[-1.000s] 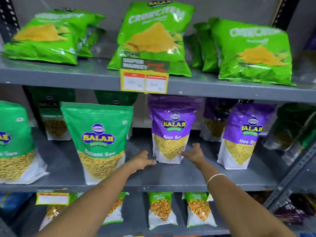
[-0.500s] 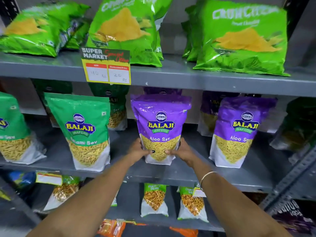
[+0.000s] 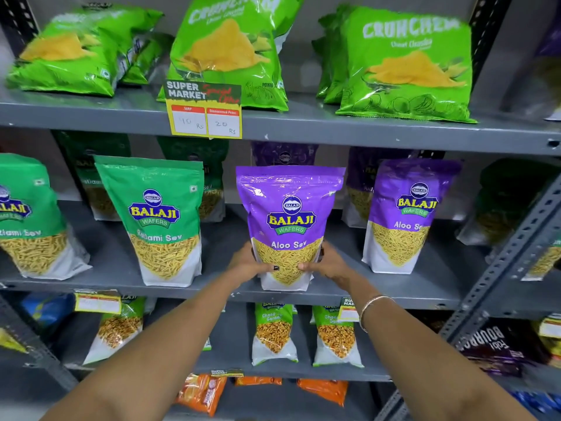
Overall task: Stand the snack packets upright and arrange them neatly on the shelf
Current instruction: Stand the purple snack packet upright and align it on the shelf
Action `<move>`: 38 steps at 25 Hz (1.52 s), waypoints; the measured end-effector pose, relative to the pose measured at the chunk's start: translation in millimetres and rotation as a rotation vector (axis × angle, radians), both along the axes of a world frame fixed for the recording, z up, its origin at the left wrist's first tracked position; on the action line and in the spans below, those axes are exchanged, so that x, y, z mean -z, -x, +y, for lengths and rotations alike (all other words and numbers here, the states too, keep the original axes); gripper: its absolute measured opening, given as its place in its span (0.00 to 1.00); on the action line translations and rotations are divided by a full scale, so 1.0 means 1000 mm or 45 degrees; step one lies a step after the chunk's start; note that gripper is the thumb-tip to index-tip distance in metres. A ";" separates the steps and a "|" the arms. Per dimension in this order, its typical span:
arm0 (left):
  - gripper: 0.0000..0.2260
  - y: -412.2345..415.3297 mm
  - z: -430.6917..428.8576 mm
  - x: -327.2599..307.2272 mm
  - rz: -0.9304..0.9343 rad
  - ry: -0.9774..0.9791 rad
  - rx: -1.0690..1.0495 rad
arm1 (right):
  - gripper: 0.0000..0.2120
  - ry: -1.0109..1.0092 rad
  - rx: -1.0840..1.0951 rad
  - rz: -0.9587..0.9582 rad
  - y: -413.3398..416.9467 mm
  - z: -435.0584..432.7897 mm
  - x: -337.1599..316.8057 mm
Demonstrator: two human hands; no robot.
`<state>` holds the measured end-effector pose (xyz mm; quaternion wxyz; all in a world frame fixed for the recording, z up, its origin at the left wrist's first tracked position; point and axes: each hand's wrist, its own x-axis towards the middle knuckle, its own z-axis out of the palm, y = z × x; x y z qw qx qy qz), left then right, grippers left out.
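While both hands clamp it: purple packet (image 3: 290,226) is gripped low on its two side edges, front-centre of the middle shelf (image 3: 394,288).
Grip: left hand (image 3: 250,264) and right hand (image 3: 323,264) both closed on the packet, thumbs across the front.
Long axis: vertical, top leaning slightly left.
Packet vs grip: bulk sits above the hands, so it looks top-heavy.
Base: at the shelf lip; contact unclear.
Nearer hand: neither, symmetric.
Neighbours: green packet (image 3: 161,220) left, second purple packet (image 3: 408,217) right, both apart.
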<state>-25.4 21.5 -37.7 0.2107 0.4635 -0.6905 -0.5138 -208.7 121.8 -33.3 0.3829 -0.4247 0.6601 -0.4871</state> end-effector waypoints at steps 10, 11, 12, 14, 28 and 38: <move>0.14 0.010 0.029 -0.033 -1.049 -0.284 0.563 | 0.34 -0.285 0.299 0.314 0.026 0.023 0.003; 0.15 0.020 0.035 -0.034 -1.059 -0.365 0.688 | 0.31 -0.316 0.397 0.388 0.037 0.031 0.002; 0.14 0.036 0.043 -0.034 -1.029 -0.408 0.787 | 0.28 -0.330 0.491 0.441 0.051 0.042 0.000; 0.11 0.071 0.057 -0.032 -0.871 -0.398 0.875 | 0.24 -0.342 0.634 0.448 0.081 0.063 -0.007; 0.18 0.274 0.088 0.021 0.154 -0.051 -0.087 | 0.27 -0.118 0.213 -0.041 0.250 0.090 0.007; 0.18 0.248 0.135 0.002 -0.089 0.025 -0.083 | 0.49 -0.120 0.189 0.111 0.257 0.111 0.051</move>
